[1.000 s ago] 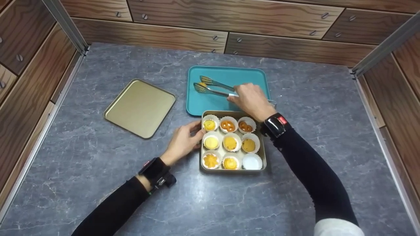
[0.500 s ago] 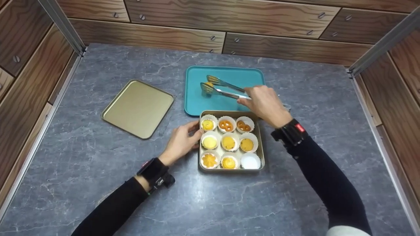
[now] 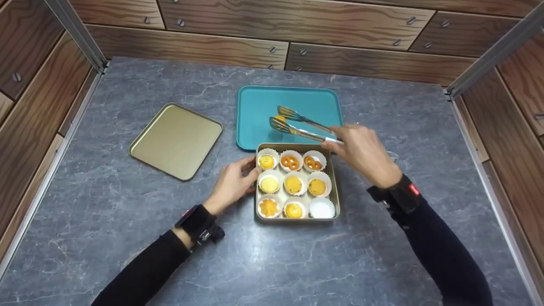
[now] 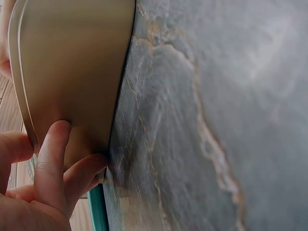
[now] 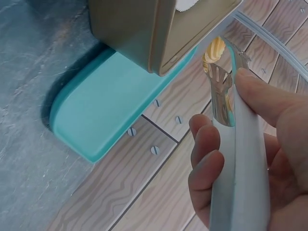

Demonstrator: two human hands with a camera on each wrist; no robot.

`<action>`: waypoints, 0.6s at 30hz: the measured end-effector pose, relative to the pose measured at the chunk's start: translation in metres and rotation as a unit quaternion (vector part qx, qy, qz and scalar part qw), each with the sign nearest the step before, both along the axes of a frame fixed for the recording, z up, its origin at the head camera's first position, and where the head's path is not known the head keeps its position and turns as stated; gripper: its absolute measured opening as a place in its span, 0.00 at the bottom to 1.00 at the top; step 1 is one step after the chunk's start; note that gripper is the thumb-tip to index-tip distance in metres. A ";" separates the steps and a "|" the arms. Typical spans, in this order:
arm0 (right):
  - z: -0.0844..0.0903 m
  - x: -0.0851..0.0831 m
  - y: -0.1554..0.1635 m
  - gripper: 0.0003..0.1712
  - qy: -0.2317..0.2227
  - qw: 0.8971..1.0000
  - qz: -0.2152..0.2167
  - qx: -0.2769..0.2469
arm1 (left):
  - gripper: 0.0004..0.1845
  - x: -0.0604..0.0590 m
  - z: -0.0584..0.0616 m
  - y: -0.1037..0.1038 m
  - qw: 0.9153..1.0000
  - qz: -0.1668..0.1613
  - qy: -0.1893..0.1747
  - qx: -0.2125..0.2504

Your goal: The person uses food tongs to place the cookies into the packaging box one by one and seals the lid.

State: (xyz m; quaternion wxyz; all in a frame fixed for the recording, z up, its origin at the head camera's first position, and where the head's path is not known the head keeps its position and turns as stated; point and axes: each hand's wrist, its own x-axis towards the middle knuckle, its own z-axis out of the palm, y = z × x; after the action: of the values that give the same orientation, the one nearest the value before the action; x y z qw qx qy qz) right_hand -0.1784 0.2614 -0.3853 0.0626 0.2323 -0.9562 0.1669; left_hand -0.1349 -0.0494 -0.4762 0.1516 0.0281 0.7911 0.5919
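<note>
My right hand point(image 3: 365, 151) grips metal tongs point(image 3: 312, 135) with pale handles. Between their slotted tips sits a small yellow cookie point(image 3: 281, 118), ridged in the right wrist view point(image 5: 214, 49), raised over the teal tray point(image 3: 255, 114). In front stands a square gold tin point(image 3: 293, 147) with rows of white paper cups. Most cups hold yellow cookies or brown pretzels point(image 3: 290, 162); only white shows in the front-right cup point(image 3: 321, 208). My left hand point(image 3: 231, 182) touches the tin's left side, its fingers point(image 4: 53, 159) lying against the outer wall.
A flat gold lid point(image 3: 176, 142) lies left of the teal tray on the grey marbled tabletop point(image 3: 170, 255). Wood-patterned panels point(image 3: 238, 21) enclose the back and both sides, with metal strips along the corners.
My right hand has moved right and toward me, drawing the tongs and the cookie across the tray toward the tin. The left hand stays against the tin.
</note>
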 end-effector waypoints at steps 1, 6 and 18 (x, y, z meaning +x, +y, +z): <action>0.000 0.003 0.002 0.13 0.004 1.000 0.001 -0.001 | 0.31 0.000 0.000 0.000 1.000 0.000 0.000 -0.001; 0.003 0.020 0.015 0.16 0.028 1.000 0.006 0.000 | 0.32 0.000 0.000 0.001 1.000 -0.003 0.000 0.006; 0.011 0.061 0.046 0.25 0.033 0.999 0.000 -0.010 | 0.31 0.000 -0.001 -0.001 1.000 0.002 0.002 -0.003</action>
State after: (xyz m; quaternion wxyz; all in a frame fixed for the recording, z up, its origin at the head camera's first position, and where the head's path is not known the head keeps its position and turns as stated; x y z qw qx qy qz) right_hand -0.1170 0.3073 -0.3742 0.0962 0.2375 -0.9517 0.1689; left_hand -0.1346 -0.0499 -0.4770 0.1487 0.0269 0.7934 0.5896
